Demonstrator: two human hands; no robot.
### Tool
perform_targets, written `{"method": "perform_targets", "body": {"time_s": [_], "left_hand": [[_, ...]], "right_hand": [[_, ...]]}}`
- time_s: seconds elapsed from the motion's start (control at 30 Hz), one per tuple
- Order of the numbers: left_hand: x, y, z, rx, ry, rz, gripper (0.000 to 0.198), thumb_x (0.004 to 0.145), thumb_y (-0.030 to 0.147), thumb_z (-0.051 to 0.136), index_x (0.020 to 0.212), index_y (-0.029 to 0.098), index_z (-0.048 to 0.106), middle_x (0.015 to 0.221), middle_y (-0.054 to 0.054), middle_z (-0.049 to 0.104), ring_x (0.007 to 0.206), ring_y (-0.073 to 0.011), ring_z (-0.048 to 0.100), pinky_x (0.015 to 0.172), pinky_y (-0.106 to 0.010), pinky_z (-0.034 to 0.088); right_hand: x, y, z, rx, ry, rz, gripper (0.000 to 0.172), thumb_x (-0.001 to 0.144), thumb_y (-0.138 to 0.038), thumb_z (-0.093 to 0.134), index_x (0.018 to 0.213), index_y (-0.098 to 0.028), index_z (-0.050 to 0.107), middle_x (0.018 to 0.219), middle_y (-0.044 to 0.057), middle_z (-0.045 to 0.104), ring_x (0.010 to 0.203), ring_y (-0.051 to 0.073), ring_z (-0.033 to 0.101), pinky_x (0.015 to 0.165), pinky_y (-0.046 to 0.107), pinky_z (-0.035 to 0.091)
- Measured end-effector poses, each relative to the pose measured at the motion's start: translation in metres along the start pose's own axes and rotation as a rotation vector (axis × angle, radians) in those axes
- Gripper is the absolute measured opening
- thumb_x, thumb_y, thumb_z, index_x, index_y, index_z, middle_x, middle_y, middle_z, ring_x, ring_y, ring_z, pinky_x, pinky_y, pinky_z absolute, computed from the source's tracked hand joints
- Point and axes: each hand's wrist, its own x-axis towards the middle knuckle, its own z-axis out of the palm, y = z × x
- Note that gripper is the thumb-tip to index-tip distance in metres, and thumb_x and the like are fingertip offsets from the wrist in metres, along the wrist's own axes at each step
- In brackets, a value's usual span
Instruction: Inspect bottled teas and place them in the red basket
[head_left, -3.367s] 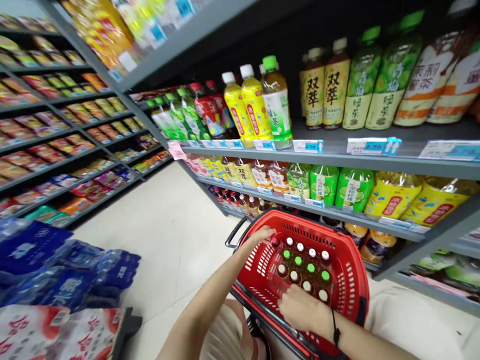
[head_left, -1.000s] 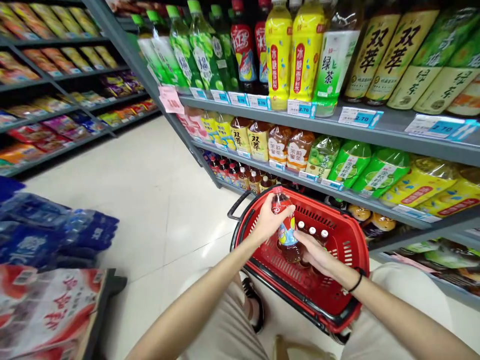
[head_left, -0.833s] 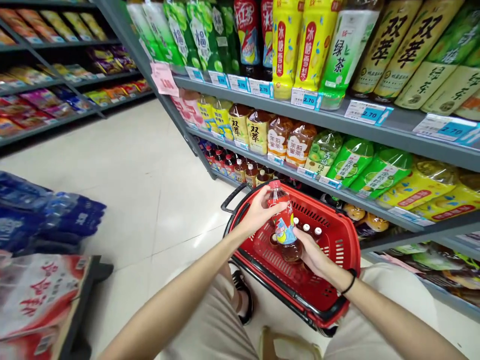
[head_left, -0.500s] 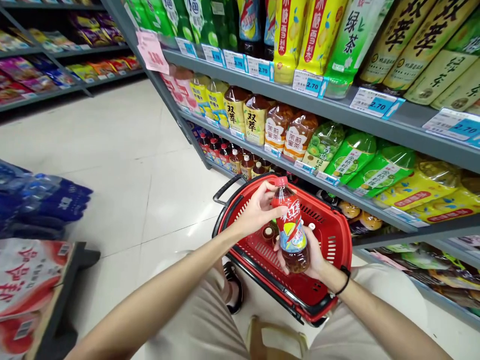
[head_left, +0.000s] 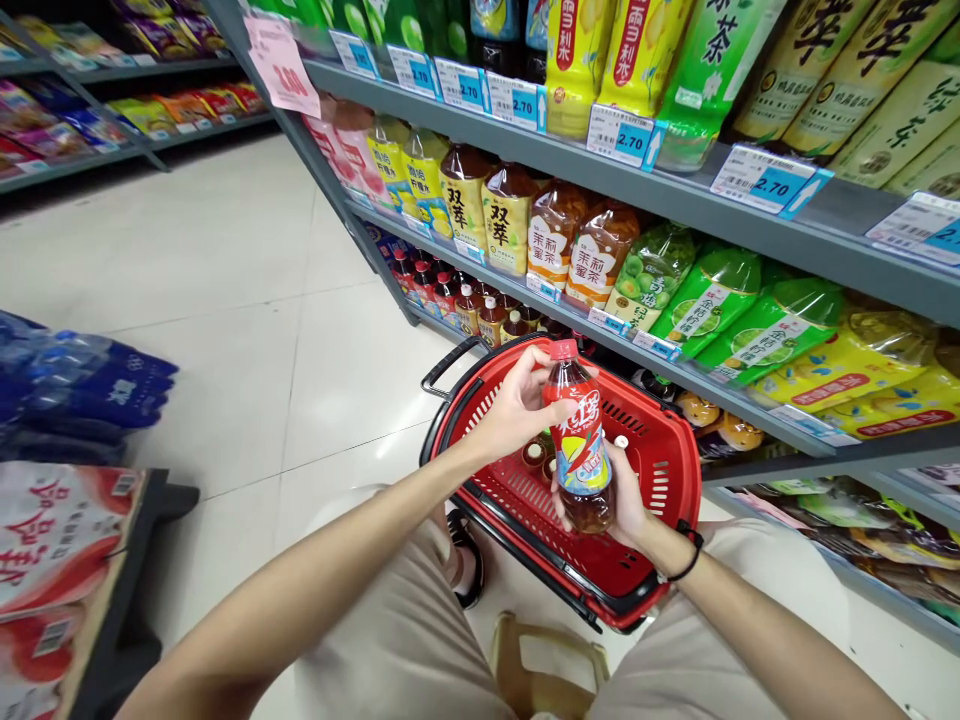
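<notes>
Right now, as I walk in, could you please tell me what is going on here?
A person is holding a red-capped bottle in both hands, the left hand at its upper part and the right hand around its lower part, its label facing the camera. They have it over a red basket, where a few other bottles show partly behind the hands. Beyond the basket are shelves stocked with drinks.

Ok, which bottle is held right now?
The red-capped bottle with the Ice Tea label: the left hand grips its upper part, the right hand its lower part. Those in the red basket and on the shelves are unheld.
</notes>
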Motion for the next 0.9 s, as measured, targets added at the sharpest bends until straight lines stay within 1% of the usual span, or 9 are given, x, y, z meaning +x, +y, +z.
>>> {"method": "perform_targets", "body": {"time_s": [0.13, 0.27, 0.37, 0.5, 0.57, 0.63, 0.7, 0.77, 0.9], "left_hand": [[-0.001, -0.001, -0.003, -0.017, 0.002, -0.002, 0.056, 0.082, 0.032, 0.091, 0.103, 0.024, 0.040, 0.126, -0.012, 0.075, 0.117, -0.0265, 0.074, 0.088, -0.034, 0.060], [-0.002, 0.000, 0.001, -0.020, 0.094, -0.028, 0.058, 0.074, 0.029, 0.096, 0.102, 0.023, 0.045, 0.121, -0.010, 0.077, 0.111, -0.0267, 0.075, 0.086, -0.033, 0.061], [0.000, 0.003, 0.006, -0.073, 0.190, -0.056, 0.055, 0.072, 0.033, 0.097, 0.100, 0.022, 0.051, 0.115, -0.010, 0.079, 0.105, -0.0270, 0.077, 0.082, -0.033, 0.061], [0.004, 0.008, 0.004, -0.219, 0.393, -0.092, 0.042, 0.079, 0.042, 0.090, 0.099, 0.017, 0.063, 0.114, -0.012, 0.080, 0.105, -0.0276, 0.077, 0.087, -0.037, 0.063], [0.007, 0.010, -0.002, -0.263, 0.449, -0.085, 0.038, 0.081, 0.042, 0.088, 0.099, 0.015, 0.067, 0.116, -0.013, 0.080, 0.108, -0.0277, 0.076, 0.093, -0.038, 0.062], [0.010, 0.013, -0.007, -0.300, 0.486, -0.090, 0.038, 0.082, 0.042, 0.086, 0.102, 0.014, 0.070, 0.119, -0.013, 0.079, 0.111, -0.0277, 0.076, 0.097, -0.040, 0.061], [0.014, 0.016, -0.011, -0.338, 0.508, -0.112, 0.039, 0.082, 0.042, 0.085, 0.106, 0.014, 0.071, 0.121, -0.013, 0.079, 0.115, -0.0281, 0.075, 0.101, -0.041, 0.060], [0.017, 0.018, -0.014, -0.376, 0.501, -0.142, 0.038, 0.083, 0.042, 0.082, 0.108, 0.015, 0.072, 0.124, -0.013, 0.079, 0.120, -0.0289, 0.073, 0.105, -0.042, 0.059], [0.019, 0.018, -0.016, -0.404, 0.469, -0.143, 0.034, 0.087, 0.043, 0.075, 0.109, 0.017, 0.073, 0.132, -0.013, 0.076, 0.131, -0.0303, 0.068, 0.112, -0.046, 0.054]], "right_hand": [[0.001, 0.001, 0.003, 0.010, 0.075, -0.022, 0.083, 0.084, -0.088, 0.053, 0.097, -0.009, 0.074, 0.069, 0.012, 0.071, 0.064, 0.025, 0.069, 0.056, 0.033, 0.058], [0.002, 0.002, 0.002, -0.005, 0.103, -0.020, 0.085, 0.081, -0.091, 0.054, 0.097, -0.010, 0.074, 0.070, 0.012, 0.072, 0.064, 0.025, 0.069, 0.055, 0.033, 0.057], [0.001, 0.001, 0.002, -0.015, 0.111, -0.058, 0.080, 0.085, -0.087, 0.054, 0.100, -0.011, 0.074, 0.071, 0.011, 0.072, 0.064, 0.024, 0.068, 0.054, 0.032, 0.055], [-0.001, -0.006, 0.002, -0.014, 0.059, -0.101, 0.066, 0.090, -0.076, 0.058, 0.101, -0.012, 0.073, 0.075, 0.012, 0.072, 0.060, 0.020, 0.062, 0.046, 0.026, 0.043], [-0.003, -0.010, 0.002, 0.023, -0.008, -0.059, 0.066, 0.091, -0.075, 0.055, 0.099, -0.011, 0.072, 0.079, 0.014, 0.073, 0.056, 0.018, 0.059, 0.041, 0.023, 0.033], [-0.003, -0.013, 0.002, 0.083, -0.078, -0.020, 0.065, 0.093, -0.073, 0.051, 0.099, -0.011, 0.071, 0.084, 0.017, 0.074, 0.058, 0.018, 0.060, 0.040, 0.022, 0.028], [-0.003, -0.014, 0.004, 0.114, -0.134, -0.023, 0.059, 0.095, -0.067, 0.052, 0.103, -0.011, 0.070, 0.092, 0.018, 0.074, 0.068, 0.022, 0.065, 0.045, 0.024, 0.036], [-0.003, -0.015, 0.008, 0.091, -0.156, -0.071, 0.050, 0.097, -0.059, 0.055, 0.106, -0.012, 0.070, 0.100, 0.019, 0.075, 0.079, 0.025, 0.068, 0.055, 0.030, 0.048], [-0.008, -0.012, 0.011, -0.044, -0.073, -0.228, 0.033, 0.101, -0.047, 0.062, 0.113, -0.017, 0.069, 0.109, 0.014, 0.075, 0.079, 0.022, 0.067, 0.069, 0.036, 0.054]]}}
